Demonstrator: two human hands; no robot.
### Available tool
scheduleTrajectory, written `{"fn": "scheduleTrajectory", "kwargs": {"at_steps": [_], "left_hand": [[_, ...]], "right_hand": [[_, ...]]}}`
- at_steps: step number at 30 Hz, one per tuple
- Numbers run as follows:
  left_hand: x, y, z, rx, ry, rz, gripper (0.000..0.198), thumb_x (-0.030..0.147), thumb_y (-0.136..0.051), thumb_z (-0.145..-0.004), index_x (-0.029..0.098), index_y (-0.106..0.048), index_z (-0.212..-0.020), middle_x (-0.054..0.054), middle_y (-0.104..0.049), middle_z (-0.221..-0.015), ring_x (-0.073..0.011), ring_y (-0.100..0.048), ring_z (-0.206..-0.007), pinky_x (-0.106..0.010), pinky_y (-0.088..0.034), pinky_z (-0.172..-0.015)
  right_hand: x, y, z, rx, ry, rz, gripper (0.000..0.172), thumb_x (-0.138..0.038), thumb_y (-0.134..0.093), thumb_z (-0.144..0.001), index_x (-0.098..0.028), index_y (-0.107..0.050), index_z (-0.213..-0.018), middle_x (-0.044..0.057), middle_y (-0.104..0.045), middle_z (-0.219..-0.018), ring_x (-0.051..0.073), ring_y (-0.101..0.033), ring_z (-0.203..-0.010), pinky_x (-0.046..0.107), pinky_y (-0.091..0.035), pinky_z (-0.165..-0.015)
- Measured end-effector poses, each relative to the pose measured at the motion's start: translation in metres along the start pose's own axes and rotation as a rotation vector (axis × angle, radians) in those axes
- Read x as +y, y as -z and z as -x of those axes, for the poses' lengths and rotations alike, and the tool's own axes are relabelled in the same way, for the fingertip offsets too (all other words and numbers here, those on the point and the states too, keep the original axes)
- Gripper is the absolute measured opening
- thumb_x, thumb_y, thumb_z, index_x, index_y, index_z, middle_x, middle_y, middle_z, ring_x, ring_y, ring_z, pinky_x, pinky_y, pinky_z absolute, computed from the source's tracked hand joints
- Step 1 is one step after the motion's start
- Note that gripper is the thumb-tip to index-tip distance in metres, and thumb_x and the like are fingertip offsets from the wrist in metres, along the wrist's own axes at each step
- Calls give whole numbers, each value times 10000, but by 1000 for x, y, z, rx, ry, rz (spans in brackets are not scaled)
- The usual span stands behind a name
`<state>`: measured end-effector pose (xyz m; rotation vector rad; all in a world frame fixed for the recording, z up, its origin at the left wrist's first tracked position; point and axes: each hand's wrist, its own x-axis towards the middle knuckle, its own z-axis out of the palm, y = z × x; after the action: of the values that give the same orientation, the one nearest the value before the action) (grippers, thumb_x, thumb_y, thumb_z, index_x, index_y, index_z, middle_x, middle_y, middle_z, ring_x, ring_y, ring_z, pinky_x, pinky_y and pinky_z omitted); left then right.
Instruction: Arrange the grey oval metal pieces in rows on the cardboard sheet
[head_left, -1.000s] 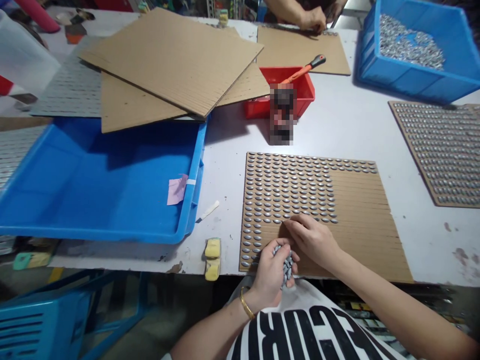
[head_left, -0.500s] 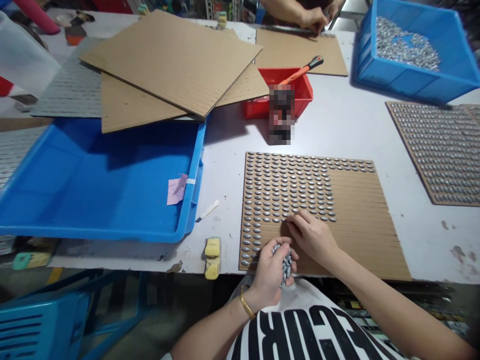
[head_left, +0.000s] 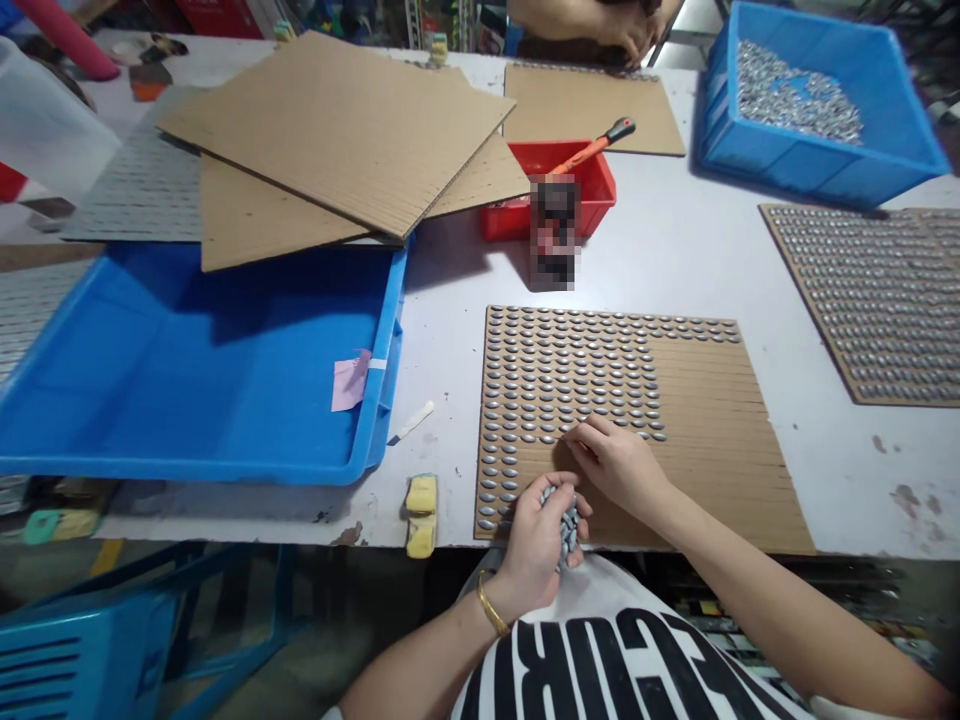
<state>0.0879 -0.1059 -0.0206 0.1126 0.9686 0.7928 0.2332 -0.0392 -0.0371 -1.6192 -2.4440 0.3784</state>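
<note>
My left hand [head_left: 536,530] is cupped around a pile of small grey oval metal pieces [head_left: 568,527], close to the table's front edge. Above it, my right hand [head_left: 619,462] has thumb and fingers pinched together at the cardboard sheet [head_left: 720,450]. Whatever sits between those fingertips is hidden. Rows of the same oval pieces [head_left: 570,360] cover the sheet's upper left part, with two rows reaching across its top and two columns running down its left side. The pinched fingers touch down at the lower edge of the rows.
A blue tray [head_left: 360,470] with cardboard sheets [head_left: 337,130] across it stands at left. Behind my sheet are a red bin [head_left: 600,195] and a blue crate [head_left: 817,175] of metal pieces. A filled sheet [head_left: 877,300] lies right. Across the table, another person's hands [head_left: 634,40] work.
The whole view has shifted slightly. My right hand stays pinched at nearly the same place on the sheet, and my left hand still holds the pieces.
</note>
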Motion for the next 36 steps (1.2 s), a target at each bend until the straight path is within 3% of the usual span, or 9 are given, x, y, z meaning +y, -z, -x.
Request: {"fn": "scheduleTrajectory", "kwargs": {"at_steps": [6, 9, 14, 19, 21, 26, 32, 36], "left_hand": [[0, 0, 1, -5, -28, 40, 247, 349, -538, -821, 184, -530, -1005, -12, -567, -729, -86, -469, -505, -153, -247, -328], [1, 0, 2, -5, -38, 50, 244, 328, -527, -819, 177, -534, -1011, -18, -569, -722, -88, -465, -502, -156, -244, -331], [1, -1, 2, -9, -60, 47, 254, 330, -542, -810, 195, -518, -1024, -16, -574, -735, -89, -475, -511, -153, -246, -341], [-3, -5, 2, 40, -106, -45, 249, 377, -548, -816, 199, -531, -990, 15, -517, -689, -91, -486, -491, -152, -269, -327], [-6, -8, 2, 58, -115, -74, 275, 401, -537, -827, 204, -533, -1018, 19, -510, -694, -89, -481, -482, -155, -284, -322], [-12, -12, 1, 34, -119, -94, 268, 447, -529, -840, 199, -539, -940, 26, -489, -691, -75, -452, -468, -149, -279, -315], [-10, -13, 0, 47, -124, -78, 276, 464, -576, -822, 196, -510, -833, 38, -459, -630, -73, -433, -483, -142, -254, -329], [-8, -9, 1, 74, -139, -89, 301, 469, -618, -796, 191, -510, -827, 30, -479, -646, -74, -439, -515, -144, -260, -346]], "right_hand": [[0, -2, -1, 39, 0, -34, 204, -214, -451, -908, -190, -626, -807, 41, -602, -806, 137, -557, -692, 225, -355, -582], [2, -1, 1, 56, 3, -116, 174, -221, -457, -912, -197, -629, -908, 44, -621, -847, 146, -582, -722, 233, -400, -617], [-2, 16, 16, 118, -4, -310, 175, -240, -464, -924, -198, -616, -999, 47, -620, -853, 146, -588, -734, 253, -443, -654], [-18, 34, 37, -127, -30, -615, 210, -302, -489, -926, -227, -637, -1054, 43, -604, -858, 136, -584, -748, 243, -467, -657], [-23, 35, 43, -152, -44, -665, 208, -291, -472, -932, -229, -643, -1032, 51, -603, -911, 143, -589, -813, 252, -474, -709], [-22, 32, 48, -115, -44, -634, 165, -259, -471, -924, -210, -626, -904, 49, -585, -857, 148, -577, -795, 262, -467, -692], [-18, 25, 48, 49, 34, -569, 151, -237, -450, -932, -200, -594, -910, 45, -559, -824, 141, -558, -745, 263, -458, -662], [-19, 26, 46, 84, 67, -548, 134, -222, -455, -928, -203, -584, -897, 42, -565, -822, 136, -558, -732, 256, -457, -649]]}}
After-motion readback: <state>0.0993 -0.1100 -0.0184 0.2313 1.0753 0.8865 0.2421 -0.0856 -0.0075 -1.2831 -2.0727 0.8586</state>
